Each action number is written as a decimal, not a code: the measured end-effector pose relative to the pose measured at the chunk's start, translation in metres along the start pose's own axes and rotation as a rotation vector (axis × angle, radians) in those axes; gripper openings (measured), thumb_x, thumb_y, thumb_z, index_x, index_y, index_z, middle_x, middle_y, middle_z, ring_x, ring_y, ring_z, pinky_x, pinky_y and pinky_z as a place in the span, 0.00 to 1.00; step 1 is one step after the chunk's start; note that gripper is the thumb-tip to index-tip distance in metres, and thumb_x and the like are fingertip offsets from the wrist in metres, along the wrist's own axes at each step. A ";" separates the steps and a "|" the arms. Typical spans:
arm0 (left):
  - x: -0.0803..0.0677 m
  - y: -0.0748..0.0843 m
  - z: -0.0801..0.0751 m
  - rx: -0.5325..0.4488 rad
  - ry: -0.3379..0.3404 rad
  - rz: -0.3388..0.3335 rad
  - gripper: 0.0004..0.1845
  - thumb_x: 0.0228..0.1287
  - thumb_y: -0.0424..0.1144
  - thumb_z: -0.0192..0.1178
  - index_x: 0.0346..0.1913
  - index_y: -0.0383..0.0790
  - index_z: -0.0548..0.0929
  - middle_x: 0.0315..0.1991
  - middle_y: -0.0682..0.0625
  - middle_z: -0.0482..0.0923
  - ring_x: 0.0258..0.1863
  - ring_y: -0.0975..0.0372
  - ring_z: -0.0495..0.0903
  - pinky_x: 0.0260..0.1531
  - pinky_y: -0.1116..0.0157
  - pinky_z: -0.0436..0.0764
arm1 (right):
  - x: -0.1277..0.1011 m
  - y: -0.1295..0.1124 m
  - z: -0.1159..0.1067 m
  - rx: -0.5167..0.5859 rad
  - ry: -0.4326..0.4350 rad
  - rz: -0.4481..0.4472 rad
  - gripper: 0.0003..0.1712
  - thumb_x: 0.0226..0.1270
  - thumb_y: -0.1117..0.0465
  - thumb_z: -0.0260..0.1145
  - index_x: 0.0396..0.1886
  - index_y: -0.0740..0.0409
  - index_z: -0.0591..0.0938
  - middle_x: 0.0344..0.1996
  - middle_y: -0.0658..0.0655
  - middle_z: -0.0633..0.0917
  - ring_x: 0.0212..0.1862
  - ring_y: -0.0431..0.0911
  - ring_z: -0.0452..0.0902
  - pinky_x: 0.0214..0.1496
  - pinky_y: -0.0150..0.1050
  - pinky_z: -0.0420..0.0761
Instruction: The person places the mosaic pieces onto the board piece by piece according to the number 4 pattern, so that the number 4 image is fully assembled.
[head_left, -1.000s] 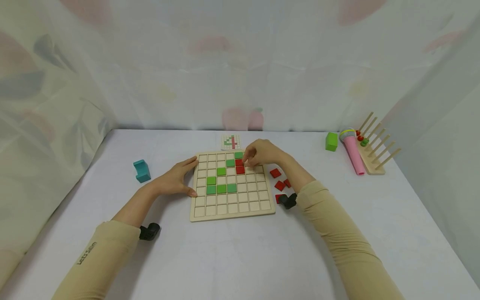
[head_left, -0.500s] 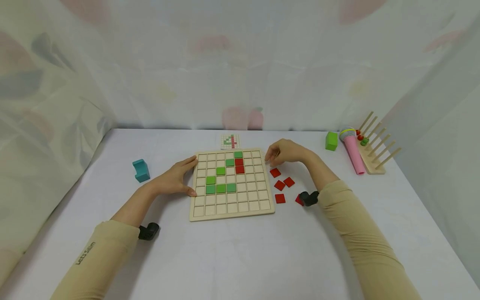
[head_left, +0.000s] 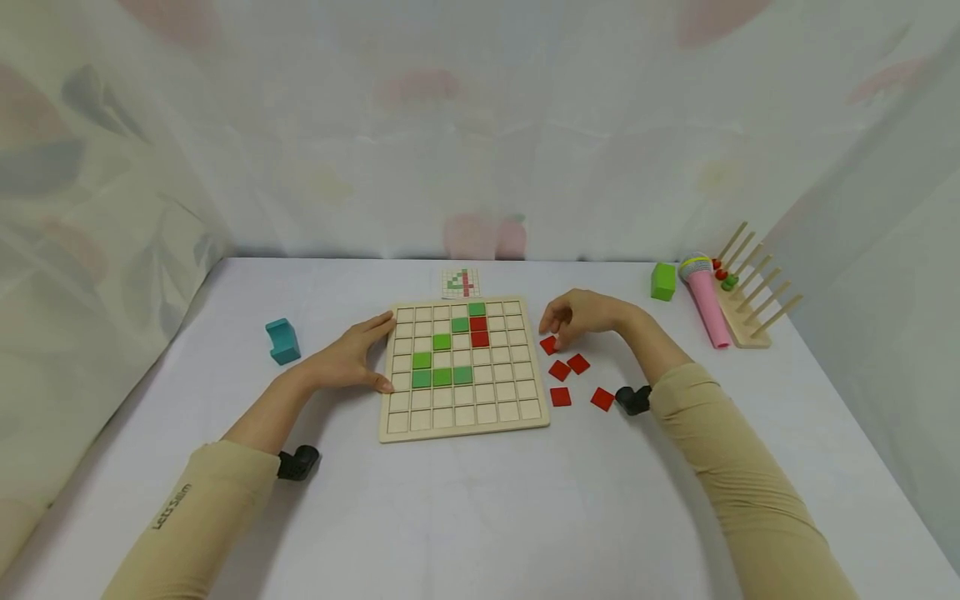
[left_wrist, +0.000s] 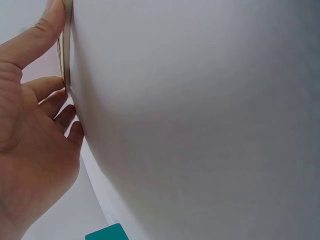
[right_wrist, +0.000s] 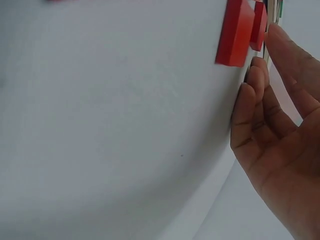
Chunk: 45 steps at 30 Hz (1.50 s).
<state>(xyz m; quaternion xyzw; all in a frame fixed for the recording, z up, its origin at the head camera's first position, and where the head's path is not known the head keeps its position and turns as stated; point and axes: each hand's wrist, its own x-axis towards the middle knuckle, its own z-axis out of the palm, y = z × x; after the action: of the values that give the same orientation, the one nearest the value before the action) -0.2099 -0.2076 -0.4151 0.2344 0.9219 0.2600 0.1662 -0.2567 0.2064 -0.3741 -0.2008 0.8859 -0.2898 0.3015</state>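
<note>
A square wooden grid board (head_left: 465, 430) lies flat with green tiles (head_left: 442, 377) and two red tiles (head_left: 479, 331) set in its cells. At its left edge rests my left hand (head_left: 347, 357), thumb and fingers spread along the rim; the left wrist view shows the fingertips against the board's side (left_wrist: 68, 45). Just right of the board, my right hand (head_left: 585, 315) reaches down with bent fingers, thumb and fingertips right at a loose red tile (head_left: 549, 344). In the right wrist view, the thumb (right_wrist: 285, 42) and fingers stand apart near the red tiles (right_wrist: 235, 35).
Several more red tiles (head_left: 577, 363) lie right of the board. A pattern card (head_left: 461, 283) is behind it. A teal block (head_left: 282, 342) sits left; a green block (head_left: 663, 282), a pink toy microphone (head_left: 708, 307) and a peg stand (head_left: 752, 333) are at back right.
My right hand has left the red tiles on the board, moved right, then come down toward the nearest loose red tile. My left hand has stayed at the board's edge.
</note>
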 end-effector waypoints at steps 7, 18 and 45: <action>0.002 -0.002 0.001 0.012 0.001 0.004 0.64 0.44 0.52 0.78 0.77 0.30 0.50 0.80 0.35 0.41 0.79 0.36 0.43 0.75 0.38 0.50 | 0.001 0.004 0.002 0.009 -0.004 -0.011 0.17 0.54 0.66 0.74 0.45 0.56 0.86 0.37 0.55 0.79 0.41 0.45 0.73 0.46 0.35 0.75; 0.003 -0.002 0.002 0.017 0.000 0.002 0.64 0.44 0.51 0.78 0.77 0.30 0.50 0.80 0.35 0.41 0.79 0.37 0.43 0.76 0.38 0.50 | -0.001 0.006 0.004 -0.001 0.014 -0.009 0.15 0.52 0.65 0.76 0.42 0.53 0.87 0.33 0.52 0.78 0.40 0.46 0.72 0.45 0.36 0.74; 0.001 -0.001 0.000 -0.008 -0.002 0.006 0.64 0.44 0.50 0.79 0.77 0.29 0.49 0.80 0.33 0.41 0.78 0.36 0.42 0.75 0.37 0.50 | -0.001 -0.002 0.001 -0.084 0.106 -0.015 0.04 0.57 0.65 0.71 0.31 0.55 0.83 0.28 0.51 0.87 0.35 0.44 0.78 0.42 0.36 0.75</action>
<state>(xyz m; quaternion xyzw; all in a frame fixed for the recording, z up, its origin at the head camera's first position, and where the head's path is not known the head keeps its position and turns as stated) -0.2110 -0.2080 -0.4164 0.2367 0.9199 0.2640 0.1675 -0.2552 0.2050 -0.3731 -0.2043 0.9104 -0.2651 0.2432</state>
